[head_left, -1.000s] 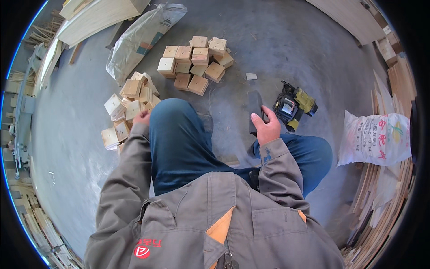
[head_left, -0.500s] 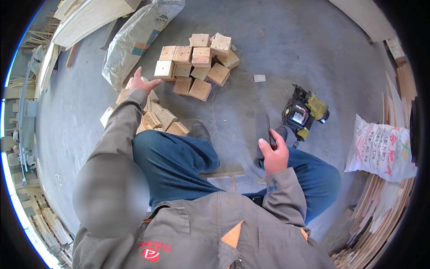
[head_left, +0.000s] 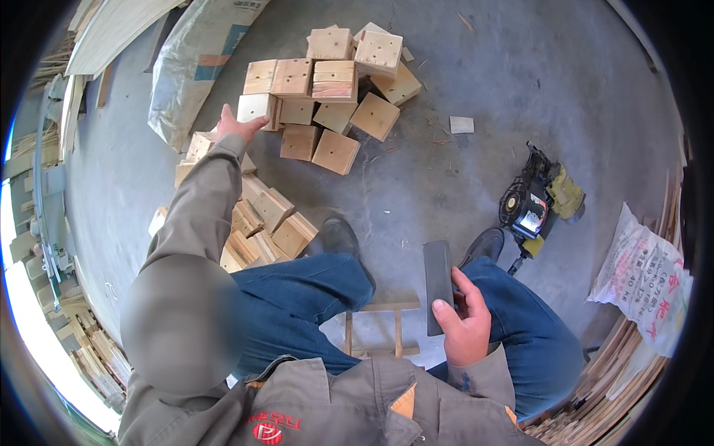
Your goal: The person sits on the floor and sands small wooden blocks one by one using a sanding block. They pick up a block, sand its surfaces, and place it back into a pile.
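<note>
My left hand (head_left: 242,128) reaches out with thumb and fingers spread, at the near left corner of a pale square wooden block (head_left: 256,108); whether it touches the block I cannot tell. That block belongs to a stacked group of wooden blocks (head_left: 336,80), several with small dark holes in their faces. Under and beside my left forearm lies a second heap of blocks (head_left: 269,208). My right hand (head_left: 467,320) is closed around a dark grey flat rectangular bar (head_left: 439,286), held upright above the gap between my knees; its exact kind is unclear.
A yellow-green and black nail gun (head_left: 537,202) lies on the floor beside my right shoe (head_left: 483,247). A white printed sack (head_left: 641,279) rests on wood strips (head_left: 621,386) at the right. A large plastic sack (head_left: 195,70) lies far left. A small pale scrap (head_left: 461,125) is near the blocks.
The view has shifted, with the blocks appearing larger. My left hand has come closer to the pale corner block. My right hand and the dark bar sit lower in the picture.
</note>
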Available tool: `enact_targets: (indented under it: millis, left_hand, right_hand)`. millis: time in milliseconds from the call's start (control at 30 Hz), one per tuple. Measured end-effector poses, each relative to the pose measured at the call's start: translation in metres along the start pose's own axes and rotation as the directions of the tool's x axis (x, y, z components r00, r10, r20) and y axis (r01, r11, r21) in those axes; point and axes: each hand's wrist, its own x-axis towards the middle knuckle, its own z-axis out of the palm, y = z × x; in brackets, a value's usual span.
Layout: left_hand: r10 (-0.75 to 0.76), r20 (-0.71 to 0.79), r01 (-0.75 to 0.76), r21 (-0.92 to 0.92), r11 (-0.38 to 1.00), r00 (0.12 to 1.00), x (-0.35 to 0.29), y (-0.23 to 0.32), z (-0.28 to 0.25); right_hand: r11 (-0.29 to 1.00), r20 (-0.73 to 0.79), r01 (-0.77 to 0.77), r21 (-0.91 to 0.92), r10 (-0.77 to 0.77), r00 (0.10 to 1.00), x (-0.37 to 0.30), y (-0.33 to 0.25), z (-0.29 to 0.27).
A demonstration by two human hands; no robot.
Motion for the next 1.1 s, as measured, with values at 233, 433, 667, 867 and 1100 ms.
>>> enact_targets:
  millis: [233, 433, 667, 867, 1100]
  left_hand:
    - [0.003, 0.008, -0.004, 0.109, 0.994, 1.0, 0.015, 0.01, 0.03]
    - [-0.095, -0.036, 0.094, -0.025, 0.995, 0.995, -0.009, 0.008, -0.004]
    - [-0.11, 0.369, 0.244, -0.342, 0.907, 0.923, -0.086, 0.045, -0.077]
    - [0.112, 0.546, 0.349, -0.665, 0.66, 0.83, -0.194, 0.071, -0.117]
    - [0.552, 0.603, 0.596, -0.772, 0.222, 0.576, -0.378, 0.076, -0.095]
  right_hand:
    - [0.999, -0.024, -0.043, 0.016, 0.044, 0.999, 0.004, 0.006, -0.006]
    - [1.0, 0.0, -0.002, 0.015, 0.002, 1.0, -0.005, 0.005, -0.006]
    - [0.982, -0.013, 0.188, -0.032, -0.188, 0.982, -0.022, 0.019, -0.006]
    - [0.939, -0.03, 0.332, -0.09, -0.336, 0.942, -0.019, 0.037, -0.008]
    - [0.924, -0.132, 0.291, 0.247, -0.266, 0.955, -0.037, 0.025, -0.028]
